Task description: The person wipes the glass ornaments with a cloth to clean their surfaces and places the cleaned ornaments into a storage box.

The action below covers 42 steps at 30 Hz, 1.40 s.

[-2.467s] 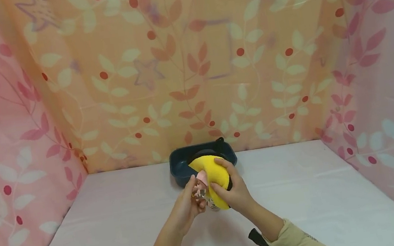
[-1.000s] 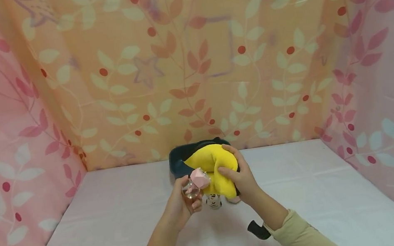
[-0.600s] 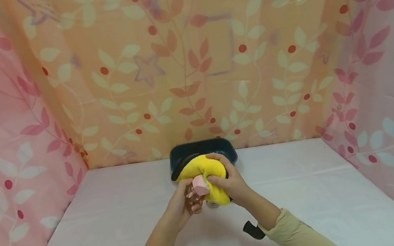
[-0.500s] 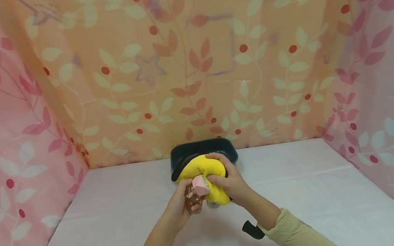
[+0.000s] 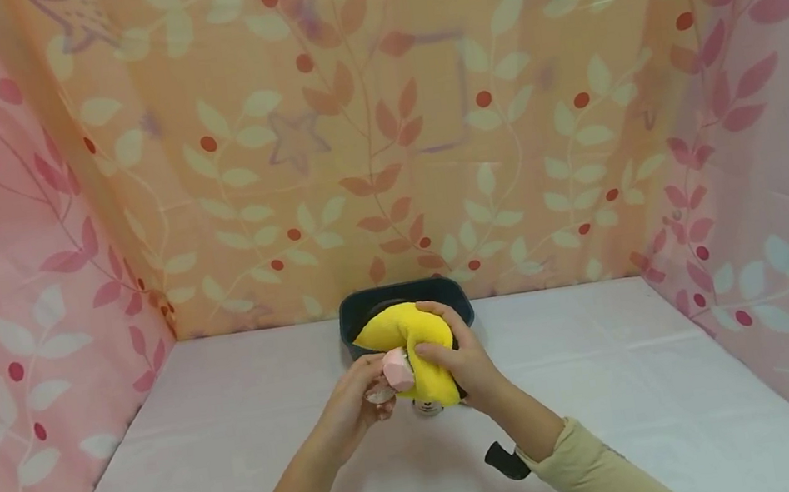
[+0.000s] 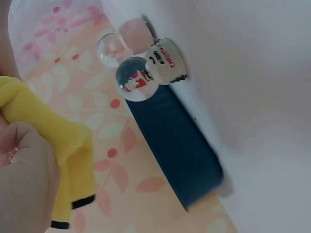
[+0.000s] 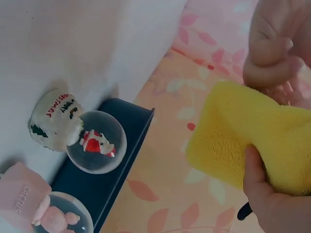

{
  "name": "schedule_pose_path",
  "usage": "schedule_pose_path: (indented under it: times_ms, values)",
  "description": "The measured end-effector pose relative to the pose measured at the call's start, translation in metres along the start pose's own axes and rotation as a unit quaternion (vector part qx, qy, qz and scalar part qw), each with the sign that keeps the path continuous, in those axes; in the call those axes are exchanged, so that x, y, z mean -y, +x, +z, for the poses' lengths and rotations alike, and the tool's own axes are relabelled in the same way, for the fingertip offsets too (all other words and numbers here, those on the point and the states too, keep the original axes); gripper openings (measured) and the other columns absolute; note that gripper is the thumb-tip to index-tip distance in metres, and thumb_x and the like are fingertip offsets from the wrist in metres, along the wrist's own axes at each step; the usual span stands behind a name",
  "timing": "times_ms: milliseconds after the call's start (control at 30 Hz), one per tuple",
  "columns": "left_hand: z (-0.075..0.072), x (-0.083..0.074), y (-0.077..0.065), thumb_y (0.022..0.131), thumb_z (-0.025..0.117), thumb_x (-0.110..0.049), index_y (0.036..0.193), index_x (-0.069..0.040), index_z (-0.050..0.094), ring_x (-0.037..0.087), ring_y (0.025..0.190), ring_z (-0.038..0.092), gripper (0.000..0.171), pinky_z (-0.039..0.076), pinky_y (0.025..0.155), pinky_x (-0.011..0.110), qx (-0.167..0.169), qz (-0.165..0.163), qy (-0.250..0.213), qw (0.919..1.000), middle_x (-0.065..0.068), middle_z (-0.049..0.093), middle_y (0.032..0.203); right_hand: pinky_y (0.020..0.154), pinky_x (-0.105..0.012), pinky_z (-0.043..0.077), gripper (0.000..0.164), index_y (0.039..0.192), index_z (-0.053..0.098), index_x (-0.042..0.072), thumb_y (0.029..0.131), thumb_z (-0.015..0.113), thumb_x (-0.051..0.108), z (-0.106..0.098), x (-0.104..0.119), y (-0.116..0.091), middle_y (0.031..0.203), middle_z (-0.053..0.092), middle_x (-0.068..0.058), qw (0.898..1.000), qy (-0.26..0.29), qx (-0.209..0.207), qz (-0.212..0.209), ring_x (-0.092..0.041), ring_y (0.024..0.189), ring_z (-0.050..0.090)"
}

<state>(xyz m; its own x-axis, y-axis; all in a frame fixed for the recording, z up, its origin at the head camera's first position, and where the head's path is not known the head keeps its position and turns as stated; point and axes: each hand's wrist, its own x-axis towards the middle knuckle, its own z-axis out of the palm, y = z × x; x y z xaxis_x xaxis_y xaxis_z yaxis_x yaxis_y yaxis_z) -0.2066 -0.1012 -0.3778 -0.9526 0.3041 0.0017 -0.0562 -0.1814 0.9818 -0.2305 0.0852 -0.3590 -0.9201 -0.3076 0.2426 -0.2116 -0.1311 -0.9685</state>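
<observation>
Your left forearm [image 5: 299, 482] has swung left: your left hand [image 5: 349, 404] pinches the pink-based snow globe [image 5: 398, 370], near side of the blue bin [image 5: 452, 292], your right hand [image 5: 469, 360], fingers clamped on the yellow cloth [image 5: 384, 331], meets it, so wiping presumably continues.

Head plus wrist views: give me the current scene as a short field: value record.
Left: left hand grips a pink-based snow globe, base toward the cloth
Right: right hand grips a black-edged yellow cloth
Cloth-to-globe: close together; exact contact unclear
Standing: Merry Christmas globe and a second pink globe, both upright, side by side
Behind them: dark blue bin
Surface: white-covered table
Backdrop: floral curtain
</observation>
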Motion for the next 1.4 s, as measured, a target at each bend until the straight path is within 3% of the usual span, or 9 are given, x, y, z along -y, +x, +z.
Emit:
schedule_pose_path:
  times_ms: [133,367,600,800,967,1233,1400]
  values:
    - [0.005,0.002,0.003,0.097,0.049,-0.027,0.12,0.0,0.043,0.019,0.082,0.047,0.036,0.041,0.068,0.025,-0.017,0.005,-0.002,0.9998,0.008,0.046,0.105,0.082,-0.032,0.047,0.059,0.142,0.036,0.012,0.088,0.058,0.006,0.002,-0.005,0.0,0.123,0.04,-0.012,1.0,0.005,0.012,0.013,-0.025,0.101,0.048]
    - [0.008,0.005,0.004,0.096,0.05,-0.019,0.117,0.0,0.044,0.022,0.093,0.045,0.03,0.039,0.073,0.028,-0.034,0.025,-0.006,0.9991,0.009,0.046,0.107,0.081,-0.033,0.049,0.056,0.14,0.038,0.01,0.088,0.057,0.002,-0.001,-0.011,-0.001,0.123,0.041,-0.014,1.0,0.016,-0.022,0.008,-0.026,0.1,0.049]
    - [0.004,0.001,0.005,0.095,0.059,-0.017,0.126,0.001,0.042,0.023,0.101,0.049,0.039,0.043,0.084,0.03,-0.065,0.065,0.057,0.9941,0.014,0.048,0.122,0.081,-0.031,0.05,0.054,0.14,0.039,0.013,0.09,0.055,0.003,-0.013,-0.009,0.003,0.123,0.042,-0.013,0.997,0.038,-0.053,0.037,-0.024,0.101,0.049]
    - [-0.002,-0.002,0.009,0.091,0.067,-0.007,0.131,-0.002,0.045,0.024,0.103,0.052,0.045,0.046,0.088,0.027,-0.057,0.086,0.086,0.9909,0.017,0.05,0.125,0.08,-0.03,0.051,0.056,0.144,0.034,0.015,0.092,0.054,0.01,-0.016,-0.002,0.005,0.126,0.041,-0.013,0.996,0.062,-0.024,0.053,-0.023,0.101,0.05]
    - [-0.001,0.001,0.012,0.087,0.068,0.002,0.131,-0.001,0.045,0.025,0.105,0.054,0.049,0.048,0.089,0.024,-0.059,0.102,0.067,0.9907,0.018,0.049,0.128,0.082,-0.031,0.052,0.059,0.147,0.028,0.015,0.094,0.054,0.009,-0.013,-0.004,0.005,0.128,0.038,-0.013,0.994,0.079,0.002,0.073,-0.023,0.103,0.05]
    - [0.003,0.003,0.019,0.09,0.07,-0.021,0.136,-0.001,0.045,0.025,0.112,0.053,0.056,0.044,0.099,0.032,-0.131,0.086,0.078,0.9845,0.015,0.051,0.126,0.083,-0.032,0.051,0.06,0.141,0.034,0.012,0.089,0.057,-0.004,-0.006,-0.007,0.004,0.125,0.04,-0.012,0.993,0.099,-0.066,0.0,-0.024,0.104,0.049]
    - [0.008,-0.004,0.02,0.093,0.067,-0.032,0.142,-0.009,0.045,0.022,0.099,0.049,0.059,0.043,0.084,0.029,-0.131,0.055,0.108,0.984,0.011,0.055,0.112,0.083,-0.031,0.051,0.058,0.139,0.036,0.009,0.088,0.059,-0.007,-0.005,-0.007,0.003,0.124,0.041,-0.013,0.992,0.048,-0.099,-0.054,-0.026,0.103,0.048]
